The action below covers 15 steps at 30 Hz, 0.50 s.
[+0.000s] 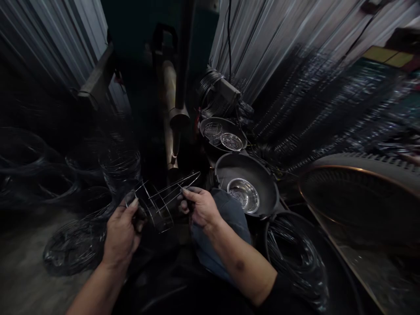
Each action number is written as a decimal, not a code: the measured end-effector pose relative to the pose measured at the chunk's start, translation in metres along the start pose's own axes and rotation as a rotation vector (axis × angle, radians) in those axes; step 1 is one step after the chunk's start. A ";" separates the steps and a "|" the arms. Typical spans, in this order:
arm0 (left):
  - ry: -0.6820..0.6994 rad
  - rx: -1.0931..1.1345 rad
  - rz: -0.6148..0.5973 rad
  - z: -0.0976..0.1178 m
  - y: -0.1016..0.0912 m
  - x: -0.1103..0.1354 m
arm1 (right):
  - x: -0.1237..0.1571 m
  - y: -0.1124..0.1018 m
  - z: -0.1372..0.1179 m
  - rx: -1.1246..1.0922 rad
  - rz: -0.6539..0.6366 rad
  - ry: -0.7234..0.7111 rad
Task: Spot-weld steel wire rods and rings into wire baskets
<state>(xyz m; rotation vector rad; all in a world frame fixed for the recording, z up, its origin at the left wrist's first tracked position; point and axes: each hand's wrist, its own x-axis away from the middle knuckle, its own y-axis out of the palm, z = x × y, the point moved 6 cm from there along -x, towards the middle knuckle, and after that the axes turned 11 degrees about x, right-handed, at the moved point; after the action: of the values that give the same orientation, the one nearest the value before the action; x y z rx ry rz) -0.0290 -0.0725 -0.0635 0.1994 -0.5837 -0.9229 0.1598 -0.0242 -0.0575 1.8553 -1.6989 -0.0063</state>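
1. Wire basket [160,205] sits between the two hands, low in the middle, just in front of the person's knee [226,214].
2. Left hand [123,232] is closed around the near side of the wire basket, thumb on top.
3. Right hand [200,205] pinches a thin wire at the other side, fingers shut tight on it.
4. Some round rings and a few long side wires are already joined, so the shape looks partly made. Several long wires [183,181] poke out past the rings with loose ends, so it seems there is more to fix.
5. A dark pan [262,183] just to the right holds a shiny metal bowl [244,194].
6. Another pan [223,135] behind it holds small wire pieces.
7. Rolls of dark wire [295,258] lie on the floor, on the right and on the left.
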 end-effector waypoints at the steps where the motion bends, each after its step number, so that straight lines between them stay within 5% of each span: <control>1: 0.008 -0.021 -0.008 0.000 0.001 0.000 | -0.001 0.001 -0.001 0.008 0.004 -0.010; 15: -0.041 -0.150 -0.017 0.005 0.018 -0.019 | -0.029 0.015 -0.015 -0.102 0.076 -0.130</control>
<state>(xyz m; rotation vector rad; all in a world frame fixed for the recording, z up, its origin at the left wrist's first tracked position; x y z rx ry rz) -0.0280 -0.0459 -0.0597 0.0513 -0.5487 -0.9848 0.1476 0.0088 -0.0502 1.7473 -1.8212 -0.1837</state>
